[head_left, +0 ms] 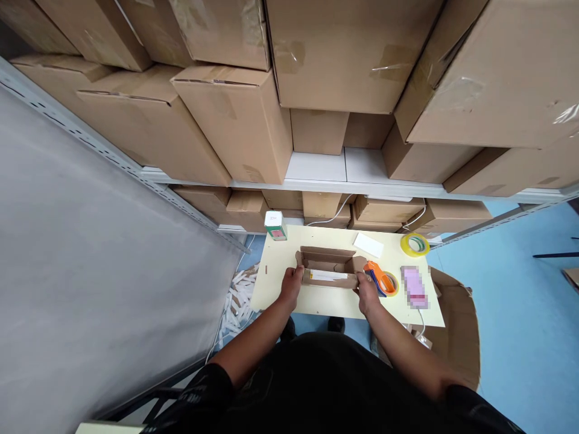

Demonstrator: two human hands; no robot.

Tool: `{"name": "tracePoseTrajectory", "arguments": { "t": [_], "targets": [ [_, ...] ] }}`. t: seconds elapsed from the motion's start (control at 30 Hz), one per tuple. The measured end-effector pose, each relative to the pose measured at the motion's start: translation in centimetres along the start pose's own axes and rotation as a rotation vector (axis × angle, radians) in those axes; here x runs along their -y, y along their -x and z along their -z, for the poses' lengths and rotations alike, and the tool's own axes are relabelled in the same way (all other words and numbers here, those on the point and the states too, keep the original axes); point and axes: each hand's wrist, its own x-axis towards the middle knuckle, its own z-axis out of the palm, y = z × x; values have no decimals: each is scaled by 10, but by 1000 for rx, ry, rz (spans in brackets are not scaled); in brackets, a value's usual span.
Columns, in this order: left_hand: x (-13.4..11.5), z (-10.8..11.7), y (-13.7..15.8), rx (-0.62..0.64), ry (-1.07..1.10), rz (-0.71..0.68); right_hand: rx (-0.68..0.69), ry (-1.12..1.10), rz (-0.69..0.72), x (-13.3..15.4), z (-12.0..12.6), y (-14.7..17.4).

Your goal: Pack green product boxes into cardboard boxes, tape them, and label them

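An open cardboard box (312,279) is held level over the pale table, its long side toward me and a white label on that near wall. My left hand (292,286) grips its left end, with the fingers closed on the cardboard. At the other end my right hand (367,292) is closed on the right wall. Just right of that hand lies an orange tape dispenser (379,277) with a roll of tape. I see no contents in the part of the box's inside that shows.
On the cream table (275,289) are a green-and-white carton (275,226), a flat white box (368,245), a yellow tape roll (415,245) and a blurred pink item (414,287) with a cable. Cardboard boxes (235,126) fill the shelves ahead. White scraps (238,299) litter the floor at left.
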Motion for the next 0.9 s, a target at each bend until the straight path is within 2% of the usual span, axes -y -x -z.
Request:
{"name": "tracePoseTrajectory", "arguments": {
  "t": [0.13, 0.2, 0.27, 0.43, 0.57, 0.63, 0.73, 0.9],
  "targets": [
    [17, 17, 1, 230, 154, -56, 191, -6, 134, -12, 14, 5],
    [28, 23, 2, 330, 127, -128, 260, 13, 177, -17, 18, 9],
    [37, 26, 1, 380, 39, -208, 281, 60, 196, -20, 19, 10],
    [53, 22, -4, 325, -36, -338, 219, 176, 226, -25, 15, 7],
    [57, 23, 0, 274, -102, -385, 239, 253, 306, -27, 21, -1],
    [54, 26, 4, 250, -120, -362, 290, 276, 322, -25, 27, -5],
    [42, 29, 12, 206, -66, -243, 366, 295, 297, -18, 30, -9],
    [14, 15, 27, 139, 30, -17, 369, 343, 194, -7, 21, -16]
  ]
}}
